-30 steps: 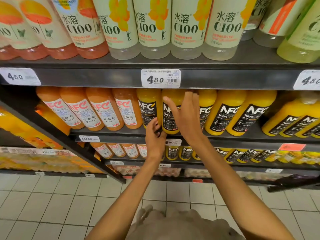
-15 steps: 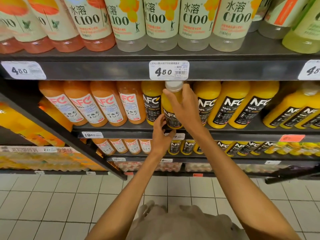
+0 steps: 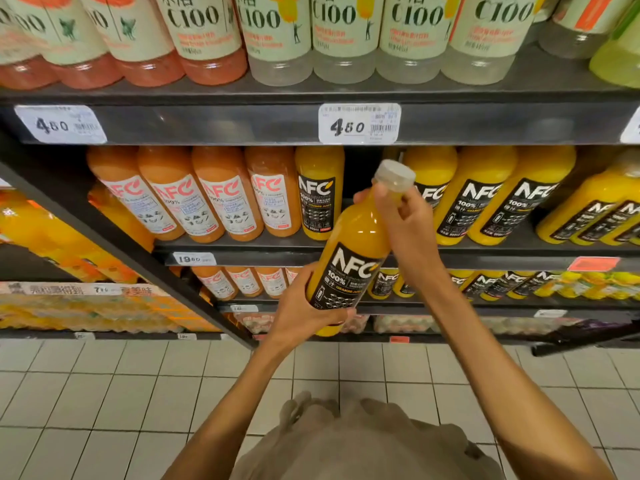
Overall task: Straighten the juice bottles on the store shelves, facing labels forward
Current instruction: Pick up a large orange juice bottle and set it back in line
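Bottle (image 3: 349, 258) tilted; black label forward

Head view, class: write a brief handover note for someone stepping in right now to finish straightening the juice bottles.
Left hand: grip round the base of the yellow NFC orange juice bottle with black label.
Right hand: grip at its neck, below the clear cap.
Bottle is off the shelf, tilted, label facing you.
Gap in the middle black shelf row awaits it.
Left: set it back upright, label forward, then check neighbours.

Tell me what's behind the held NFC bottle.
Behind the held bottle: a dark gap in the middle shelf row, shelf edge, smaller NFC bottles below. Anything deeper in the gap is hidden.
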Tool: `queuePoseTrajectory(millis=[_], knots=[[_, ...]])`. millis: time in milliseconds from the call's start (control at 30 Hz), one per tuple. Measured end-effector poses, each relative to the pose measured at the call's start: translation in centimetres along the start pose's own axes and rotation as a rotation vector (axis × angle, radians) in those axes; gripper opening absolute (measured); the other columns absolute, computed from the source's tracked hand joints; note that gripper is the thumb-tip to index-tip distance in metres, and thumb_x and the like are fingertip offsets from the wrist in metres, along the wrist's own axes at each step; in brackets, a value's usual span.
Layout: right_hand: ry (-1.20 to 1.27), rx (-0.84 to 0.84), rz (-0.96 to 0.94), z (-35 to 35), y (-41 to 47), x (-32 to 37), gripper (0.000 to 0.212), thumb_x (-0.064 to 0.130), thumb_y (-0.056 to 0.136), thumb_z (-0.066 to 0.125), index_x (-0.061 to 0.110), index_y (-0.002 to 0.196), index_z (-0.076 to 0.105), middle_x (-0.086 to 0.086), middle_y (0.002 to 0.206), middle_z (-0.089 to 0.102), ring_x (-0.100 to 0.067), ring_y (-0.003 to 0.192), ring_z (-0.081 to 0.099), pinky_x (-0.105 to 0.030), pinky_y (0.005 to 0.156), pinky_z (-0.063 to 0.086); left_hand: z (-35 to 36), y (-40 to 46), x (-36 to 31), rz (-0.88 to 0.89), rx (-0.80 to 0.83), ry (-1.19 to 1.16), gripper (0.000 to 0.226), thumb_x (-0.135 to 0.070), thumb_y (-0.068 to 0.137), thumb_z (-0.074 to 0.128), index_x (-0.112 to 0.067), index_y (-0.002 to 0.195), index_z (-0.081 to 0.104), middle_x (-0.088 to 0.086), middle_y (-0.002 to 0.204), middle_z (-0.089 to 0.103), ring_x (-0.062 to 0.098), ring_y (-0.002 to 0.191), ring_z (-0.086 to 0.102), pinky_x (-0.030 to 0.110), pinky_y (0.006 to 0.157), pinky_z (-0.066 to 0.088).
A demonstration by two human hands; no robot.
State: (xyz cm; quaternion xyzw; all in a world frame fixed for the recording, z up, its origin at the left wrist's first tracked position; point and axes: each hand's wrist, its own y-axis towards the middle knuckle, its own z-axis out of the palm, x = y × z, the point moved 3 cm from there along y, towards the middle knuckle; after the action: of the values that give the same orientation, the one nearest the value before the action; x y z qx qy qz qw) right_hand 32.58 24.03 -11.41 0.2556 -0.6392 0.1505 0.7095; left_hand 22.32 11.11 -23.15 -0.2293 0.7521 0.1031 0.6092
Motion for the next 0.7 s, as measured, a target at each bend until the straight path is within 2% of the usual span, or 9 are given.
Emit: queuePoseTrajectory(millis=[100, 167, 200, 267, 367, 467, 533, 633, 700], knots=[[0.105, 0.044, 0.118, 0.1, 1.6, -1.0, 0.019, 0.030, 0.089, 0.061, 0.017, 0.102, 0.057, 0.000, 0.085, 0.071, -0.022, 0.088, 0.069, -0.042, 0.079, 0.057, -0.4, -2.3, -1.0, -0.060, 0.100, -0.129, 0.057, -0.025, 0.063, 0.086, -0.032, 0.112, 0.058, -0.018, 0.099, 0.071, -0.004, 0.095, 0.065, 0.010, 0.076, 0.050], [0.281, 0.096, 0.226, 0.3, 2.1, -2.4, 0.020, 0.033, 0.090, 0.059, 0.015, 0.098, 0.057, 0.000, 0.079, 0.069, -0.023, 0.089, 0.069, -0.044, 0.080, 0.056, -0.7, -3.8, -1.6, -0.125, 0.164, -0.223, 0.049, -0.038, 0.062, 0.083, -0.033, 0.105, 0.060, -0.020, 0.093, 0.073, -0.001, 0.091, 0.067, 0.013, 0.076, 0.051], [0.380, 0.129, 0.292, 0.4, 2.1, -3.1, 0.023, 0.036, 0.091, 0.055, 0.015, 0.099, 0.057, -0.002, 0.081, 0.068, -0.025, 0.093, 0.068, -0.045, 0.083, 0.055, -0.8, -4.3, -1.7, -0.165, 0.186, -0.280, 0.049, -0.046, 0.059, 0.076, -0.031, 0.104, 0.062, -0.016, 0.092, 0.074, 0.004, 0.091, 0.068, 0.019, 0.080, 0.053], [0.531, 0.174, 0.414, 0.4, 1.7, -4.8, 0.035, 0.042, 0.093, 0.047, 0.013, 0.109, 0.056, -0.007, 0.096, 0.068, -0.031, 0.108, 0.062, -0.046, 0.093, 0.050, -0.5, -5.3, -1.8, -0.263, 0.242, -0.428, 0.055, -0.054, 0.054, 0.073, -0.025, 0.100, 0.064, -0.006, 0.091, 0.075, 0.013, 0.088, 0.070, 0.030, 0.083, 0.054], [0.602, 0.206, 0.520, 1.5, 0.3, -6.8, 0.050, 0.051, 0.088, 0.046, 0.013, 0.114, 0.066, -0.013, 0.119, 0.065, -0.034, 0.121, 0.053, -0.048, 0.104, 0.041, 0.8, -6.2, -2.1, -0.382, 0.342, -0.715, 0.086, -0.060, 0.040, 0.087, -0.023, 0.112, 0.059, 0.001, 0.101, 0.074, 0.016, 0.092, 0.071, 0.029, 0.074, 0.057], [0.541, 0.170, 0.561, 2.3, -0.2, -6.5, 0.051, 0.051, 0.091, 0.047, 0.011, 0.118, 0.065, -0.012, 0.114, 0.068, -0.029, 0.112, 0.060, -0.044, 0.099, 0.048, 1.7, -6.6, -2.3, -0.444, 0.373, -0.893, 0.095, -0.053, 0.040, 0.090, -0.021, 0.122, 0.053, 0.005, 0.109, 0.072, 0.018, 0.097, 0.070, 0.033, 0.074, 0.058], [0.463, 0.113, 0.523, 1.8, 0.1, -5.6, 0.047, 0.045, 0.095, 0.046, 0.011, 0.123, 0.060, -0.012, 0.110, 0.069, -0.027, 0.104, 0.064, -0.042, 0.090, 0.053, 1.7, -6.4, -2.3, -0.447, 0.333, -0.880, 0.084, -0.053, 0.049, 0.086, -0.023, 0.121, 0.055, 0.003, 0.108, 0.072, 0.018, 0.097, 0.070, 0.033, 0.073, 0.058], [0.304, 0.037, 0.450, 0.9, 0.3, -4.2, 0.036, 0.042, 0.095, 0.049, 0.013, 0.111, 0.063, -0.008, 0.098, 0.072, -0.022, 0.089, 0.070, -0.034, 0.071, 0.058, 1.1, -5.8, -2.5, -0.382, 0.218, -0.714, 0.055, -0.058, 0.071, 0.060, -0.033, 0.120, 0.056, -0.004, 0.110, 0.072, 0.013, 0.102, 0.068, 0.029, 0.075, 0.058], [0.219, -0.003, 0.424, 0.4, 0.2, -3.7, 0.030, 0.042, 0.095, 0.050, 0.015, 0.102, 0.063, -0.003, 0.085, 0.073, -0.017, 0.077, 0.072, -0.028, 0.060, 0.057, 1.2, -5.4, -2.9, -0.348, 0.182, -0.533, 0.059, -0.068, 0.067, 0.054, -0.038, 0.118, 0.056, -0.006, 0.114, 0.070, 0.013, 0.104, 0.067, 0.033, 0.084, 0.056]])
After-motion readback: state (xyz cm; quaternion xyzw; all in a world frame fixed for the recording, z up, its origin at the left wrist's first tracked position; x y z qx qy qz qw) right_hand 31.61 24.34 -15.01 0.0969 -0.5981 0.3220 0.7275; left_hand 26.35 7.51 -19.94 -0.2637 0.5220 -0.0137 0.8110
